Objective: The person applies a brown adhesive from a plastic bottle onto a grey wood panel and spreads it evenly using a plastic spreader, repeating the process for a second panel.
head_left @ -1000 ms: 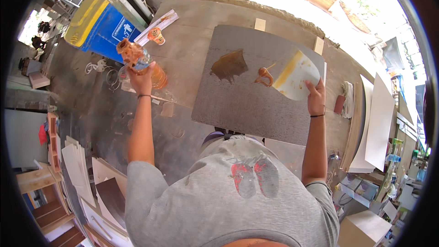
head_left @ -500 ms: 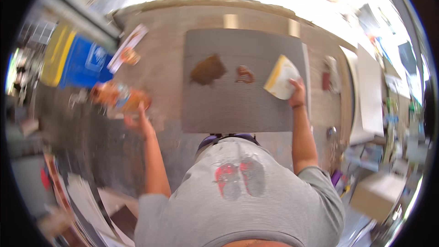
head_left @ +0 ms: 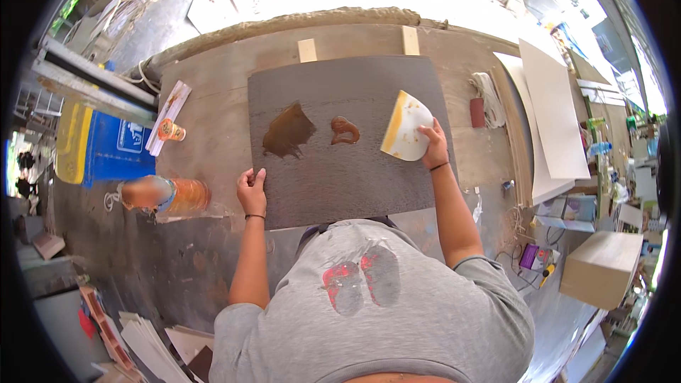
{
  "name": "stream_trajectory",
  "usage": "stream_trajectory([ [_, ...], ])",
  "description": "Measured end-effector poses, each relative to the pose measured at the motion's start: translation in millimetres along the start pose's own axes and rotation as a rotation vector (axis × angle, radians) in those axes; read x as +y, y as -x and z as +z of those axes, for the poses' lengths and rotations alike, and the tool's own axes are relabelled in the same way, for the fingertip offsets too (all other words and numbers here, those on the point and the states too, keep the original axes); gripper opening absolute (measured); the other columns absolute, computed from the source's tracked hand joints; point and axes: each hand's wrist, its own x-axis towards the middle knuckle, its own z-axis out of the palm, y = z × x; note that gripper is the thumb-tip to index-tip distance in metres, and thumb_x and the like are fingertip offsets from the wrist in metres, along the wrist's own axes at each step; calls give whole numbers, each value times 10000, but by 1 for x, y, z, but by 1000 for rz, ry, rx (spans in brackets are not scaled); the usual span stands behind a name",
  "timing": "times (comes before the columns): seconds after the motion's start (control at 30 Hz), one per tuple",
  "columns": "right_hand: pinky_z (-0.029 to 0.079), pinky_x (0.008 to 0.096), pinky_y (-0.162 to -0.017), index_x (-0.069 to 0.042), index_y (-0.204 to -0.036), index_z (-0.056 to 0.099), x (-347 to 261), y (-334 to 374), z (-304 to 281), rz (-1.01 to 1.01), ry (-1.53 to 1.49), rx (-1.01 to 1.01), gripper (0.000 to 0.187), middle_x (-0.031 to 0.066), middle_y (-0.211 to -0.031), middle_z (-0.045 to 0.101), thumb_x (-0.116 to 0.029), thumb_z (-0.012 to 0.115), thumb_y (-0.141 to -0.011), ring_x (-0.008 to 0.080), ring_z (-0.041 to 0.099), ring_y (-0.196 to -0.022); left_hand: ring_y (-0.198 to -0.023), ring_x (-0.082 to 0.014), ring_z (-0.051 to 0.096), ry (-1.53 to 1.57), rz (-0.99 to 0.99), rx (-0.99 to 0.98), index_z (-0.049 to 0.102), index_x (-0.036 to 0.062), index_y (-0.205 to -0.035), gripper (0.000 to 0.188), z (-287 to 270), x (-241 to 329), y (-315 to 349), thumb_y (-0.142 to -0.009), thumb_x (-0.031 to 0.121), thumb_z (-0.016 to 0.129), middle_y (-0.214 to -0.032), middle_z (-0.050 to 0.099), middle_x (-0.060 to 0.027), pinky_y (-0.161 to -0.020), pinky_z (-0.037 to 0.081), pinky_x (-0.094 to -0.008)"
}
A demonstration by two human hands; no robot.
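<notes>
A dark grey-brown board (head_left: 355, 188) lies flat in front of me. On it are a wide brown wet smear (head_left: 289, 131) at left and a small glossy puddle of amber liquid (head_left: 345, 131) near the middle. My right hand (head_left: 436, 145) grips the rounded side of a white spreader (head_left: 413, 131), whose straight edge carries a yellow-orange band. My left hand (head_left: 252, 190) is at the board's near left edge, fingers loosely curled and thumb apart, with nothing visible in it. Left of that hand stands a clear bottle of orange liquid (head_left: 188, 195), apart from it.
Two small wood strips (head_left: 306, 50) stick out beyond the board's far edge. At left are a blue and yellow bin (head_left: 106, 145) and an orange cup (head_left: 172, 130) beside a white strip (head_left: 167, 117). A red block with white cord (head_left: 478, 112) and tall white panels (head_left: 550, 110) are at right.
My left hand has let go of the bottle and moved right to the board's edge. The bottle now stands on the table. My right hand still holds the spreader over the board's right side.
</notes>
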Motion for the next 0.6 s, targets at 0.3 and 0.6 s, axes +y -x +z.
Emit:
stream_trajectory([
  [0.3, 492, 357, -875, 6, -1191, 477, -5, -1, 2, 4, -40, -72, 420, 114, -1094, 599, -16, 538, -776, 224, 604, -986, -651, -74, 502, 175, -84, 25, 644, 8, -858, 264, 4, 3, 1, -779, 237, 748, -709, 587, 7, -629, 439, -233],
  [0.6, 475, 350, -896, 8, -1194, 469, -2, -29, 7, 16, 2, -114, 423, 109, -1106, 582, -15, 544, -778, 216, 588, -1004, -639, -77, 499, 216, -101, 6, 621, 15, -822, 208, 3, 3, 0, -811, 201, 713, -699, 586, 5, -621, 441, -237],
])
